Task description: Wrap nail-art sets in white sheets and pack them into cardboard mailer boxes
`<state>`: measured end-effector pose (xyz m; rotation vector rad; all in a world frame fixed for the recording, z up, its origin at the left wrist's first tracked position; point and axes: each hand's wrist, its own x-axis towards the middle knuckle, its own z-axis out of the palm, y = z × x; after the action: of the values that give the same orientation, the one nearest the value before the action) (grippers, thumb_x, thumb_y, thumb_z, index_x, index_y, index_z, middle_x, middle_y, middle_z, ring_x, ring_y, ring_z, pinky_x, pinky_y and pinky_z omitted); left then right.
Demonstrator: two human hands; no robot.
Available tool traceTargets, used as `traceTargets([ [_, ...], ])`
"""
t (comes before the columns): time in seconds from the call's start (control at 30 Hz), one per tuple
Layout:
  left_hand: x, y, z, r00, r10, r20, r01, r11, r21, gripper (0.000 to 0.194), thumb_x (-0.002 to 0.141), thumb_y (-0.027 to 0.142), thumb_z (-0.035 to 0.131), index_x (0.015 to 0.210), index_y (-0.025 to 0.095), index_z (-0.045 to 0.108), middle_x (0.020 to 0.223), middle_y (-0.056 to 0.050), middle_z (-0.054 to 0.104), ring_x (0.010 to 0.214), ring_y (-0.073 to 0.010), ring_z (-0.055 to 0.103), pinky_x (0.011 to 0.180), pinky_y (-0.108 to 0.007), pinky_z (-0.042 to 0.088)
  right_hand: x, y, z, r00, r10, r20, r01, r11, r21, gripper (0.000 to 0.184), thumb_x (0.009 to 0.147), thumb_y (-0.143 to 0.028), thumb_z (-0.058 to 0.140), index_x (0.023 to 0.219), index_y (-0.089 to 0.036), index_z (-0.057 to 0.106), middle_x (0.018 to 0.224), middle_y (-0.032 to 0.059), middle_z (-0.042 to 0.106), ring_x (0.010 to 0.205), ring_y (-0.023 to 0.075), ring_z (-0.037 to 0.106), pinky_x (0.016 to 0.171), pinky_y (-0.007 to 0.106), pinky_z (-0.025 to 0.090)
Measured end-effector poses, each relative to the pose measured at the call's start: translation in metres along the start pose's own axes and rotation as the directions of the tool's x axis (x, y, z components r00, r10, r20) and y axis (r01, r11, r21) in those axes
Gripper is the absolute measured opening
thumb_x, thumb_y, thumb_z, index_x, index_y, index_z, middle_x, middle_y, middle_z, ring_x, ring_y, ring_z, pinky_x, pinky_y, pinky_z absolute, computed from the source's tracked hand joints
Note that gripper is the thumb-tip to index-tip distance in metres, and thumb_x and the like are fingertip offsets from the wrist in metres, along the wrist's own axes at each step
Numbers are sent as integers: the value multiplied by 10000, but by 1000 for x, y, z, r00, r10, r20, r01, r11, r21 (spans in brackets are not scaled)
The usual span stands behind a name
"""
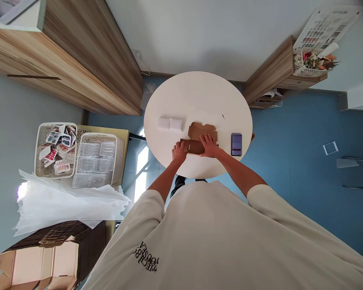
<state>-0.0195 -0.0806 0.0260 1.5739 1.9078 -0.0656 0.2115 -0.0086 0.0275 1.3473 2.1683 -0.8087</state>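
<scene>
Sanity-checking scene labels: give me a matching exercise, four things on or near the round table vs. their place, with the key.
Things:
1. brown cardboard box
2. phone
3. white blocks
4. clear plastic cases

Places:
A. in a basket on the side stand, off the table
B. under both hands, left hand and right hand
C. on the table, right of the box
D. on the table, left of the box

Pairs: 1-B, 2-C, 3-D, 4-A

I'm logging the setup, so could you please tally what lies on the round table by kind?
Cardboard box, under both hands: 1
White blocks: 2
Phone: 1
Total: 4
</scene>
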Motion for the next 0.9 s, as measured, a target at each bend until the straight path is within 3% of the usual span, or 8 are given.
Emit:
traceTargets([
  [0.2, 4, 6, -2, 998, 61, 6, -61, 998, 7, 563, 995, 244, 605, 1531, 298, 443, 1560, -133, 453, 1369, -311, 538, 1130, -451, 468, 0, -2, -1, 1000, 13, 12, -13, 1000, 3, 1445, 745, -744, 764, 1721, -229, -169, 1789, 122, -224, 1650, 388, -194, 1322, 599, -21],
  [0.33, -1, 10, -2, 988, 153, 12, -154, 988, 11, 537, 1006, 134, 479, 1517, 299, 473, 1565, -125, 446, 1287, -285, 610, 1096, -442, 500, 0, -3, 0, 1000, 16, 7, -16, 1000, 23, 1427, 754, -760, 739, 1719, -246, -178, 1787, 111, -236, 1651, 389, -192, 1316, 615, -13],
  [0.47, -9, 16, -2, 971, 232, 54, -231, 973, -18, 689, 998, 102, 424, 1650, 285, 292, 1555, -144, 476, 1187, -273, 685, 1028, -430, 542, -1, -5, -1, 1000, 24, 1, -24, 1000, 20, 1448, 737, -739, 774, 1725, -230, -155, 1794, 126, -209, 1655, 391, -175, 1320, 604, -17],
  [0.57, -14, 19, -1, 963, 268, 28, -264, 960, -92, 740, 1033, 259, 506, 1687, 242, 160, 1585, -168, 484, 1243, -303, 674, 1044, -436, 535, -1, -7, 0, 1000, 29, -12, -29, 1000, 10, 1460, 727, -726, 791, 1728, -219, -143, 1795, 129, -200, 1657, 397, -164, 1322, 592, -16],
  [0.67, -11, 18, 1, 979, 203, 24, -192, 953, -236, 636, 1058, 401, 529, 1610, 218, 272, 1553, -170, 547, 1257, -301, 672, 996, -412, 543, 0, -5, 1, 1000, 30, -4, -30, 1000, 7, 1483, 712, -737, 796, 1723, -225, -160, 1789, 116, -228, 1652, 404, -179, 1320, 591, -27],
  [0.77, -2, 16, 4, 992, 105, 69, -75, 936, -343, 425, 1074, 388, 516, 1456, 234, 415, 1428, -139, 654, 1205, -261, 691, 939, -366, 533, 3, -3, 3, 1000, 25, 18, -25, 999, 22, 1513, 696, -757, 799, 1715, -229, -187, 1775, 102, -274, 1637, 417, -223, 1315, 598, -40],
  [0.9, 9, 17, 7, 994, 25, 106, 12, 942, -336, 312, 1035, 367, 610, 1298, 249, 491, 1329, -118, 696, 1139, -248, 700, 908, -342, 507, 6, -1, 4, 999, 26, 33, -27, 999, 30, 1560, 667, -755, 833, 1711, -219, -195, 1772, 112, -279, 1632, 418, -240, 1313, 597, -55],
])
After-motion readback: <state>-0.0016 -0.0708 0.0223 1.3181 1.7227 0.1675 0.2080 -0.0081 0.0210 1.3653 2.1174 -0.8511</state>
